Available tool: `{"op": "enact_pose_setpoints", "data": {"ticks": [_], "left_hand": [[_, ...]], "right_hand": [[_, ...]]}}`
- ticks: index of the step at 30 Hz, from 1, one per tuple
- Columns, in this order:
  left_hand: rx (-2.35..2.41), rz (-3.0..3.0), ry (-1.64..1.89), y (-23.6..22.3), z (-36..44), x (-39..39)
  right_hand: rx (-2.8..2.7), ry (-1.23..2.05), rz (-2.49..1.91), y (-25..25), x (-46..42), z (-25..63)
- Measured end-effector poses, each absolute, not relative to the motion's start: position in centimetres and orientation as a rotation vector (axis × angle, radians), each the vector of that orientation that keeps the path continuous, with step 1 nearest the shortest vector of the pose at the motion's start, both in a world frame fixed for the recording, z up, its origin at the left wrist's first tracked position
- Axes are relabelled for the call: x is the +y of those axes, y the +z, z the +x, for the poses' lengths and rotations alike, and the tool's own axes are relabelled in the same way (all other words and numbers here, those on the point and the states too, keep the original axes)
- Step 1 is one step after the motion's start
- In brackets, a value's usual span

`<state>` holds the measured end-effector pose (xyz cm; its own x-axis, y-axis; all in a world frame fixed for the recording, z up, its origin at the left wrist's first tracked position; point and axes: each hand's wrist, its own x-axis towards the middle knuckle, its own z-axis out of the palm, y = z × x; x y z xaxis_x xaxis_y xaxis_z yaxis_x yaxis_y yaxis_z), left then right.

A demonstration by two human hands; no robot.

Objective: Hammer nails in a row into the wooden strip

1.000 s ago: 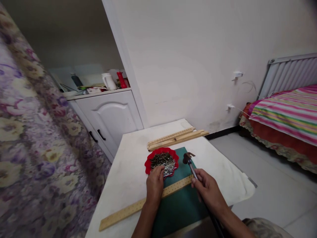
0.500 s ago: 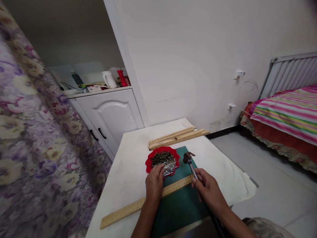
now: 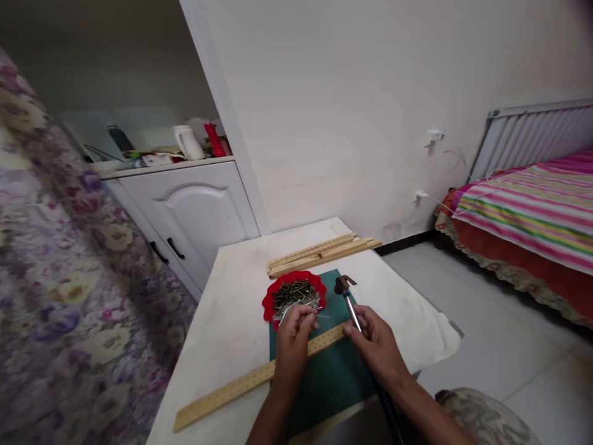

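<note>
My left hand [image 3: 295, 337] is pinched on a thin silvery nail [image 3: 323, 317] that sticks out to the right from its fingertips. Just beyond that hand sits a red scalloped bowl [image 3: 269, 303] heaped with nails [image 3: 296, 293], dark ones at the back and bright ones in front. My right hand [image 3: 376, 343] is closed around the shaft of a claw hammer [image 3: 351, 304], its head up and pointing away from me. Between and below both hands, a wooden strip [image 3: 236, 387] dotted with small holes or marks lies slantwise across a green mat [image 3: 331, 383].
Several wooden strips [image 3: 319, 254] lie together at the far side of the white table [image 3: 231, 309]. A white cabinet [image 3: 204, 210] and a flowered curtain [image 3: 60, 290] stand to the left. On the right is a bed [image 3: 523, 204] with a striped cover.
My left hand has lifted out of the bowl's near edge and moved slightly right, a nail now showing in its fingers. The right hand still holds the hammer; the view has turned slightly right.
</note>
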<state>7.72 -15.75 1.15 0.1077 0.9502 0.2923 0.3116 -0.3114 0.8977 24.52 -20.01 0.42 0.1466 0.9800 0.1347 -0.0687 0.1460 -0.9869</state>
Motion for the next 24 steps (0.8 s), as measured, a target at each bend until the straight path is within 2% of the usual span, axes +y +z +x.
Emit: {"op": "enact_pose_setpoints", "data": {"ticks": [8, 18, 24], "left_hand": [[1.080, 1.605, 1.117, 2.1, 10.0, -17.0], [0.727, 0.853, 1.192, 1.6, 12.6, -17.7], [0.587, 0.630, 1.128, 0.8, 13.5, -17.8]], "right_hand": [[-1.032, 1.149, -1.011, 0.7, -19.7, 25.0], [-1.002, 1.180, -0.929, 0.5, -19.9, 25.3], [-0.982, 1.176, -0.933, 0.9, -20.0, 25.6]]}}
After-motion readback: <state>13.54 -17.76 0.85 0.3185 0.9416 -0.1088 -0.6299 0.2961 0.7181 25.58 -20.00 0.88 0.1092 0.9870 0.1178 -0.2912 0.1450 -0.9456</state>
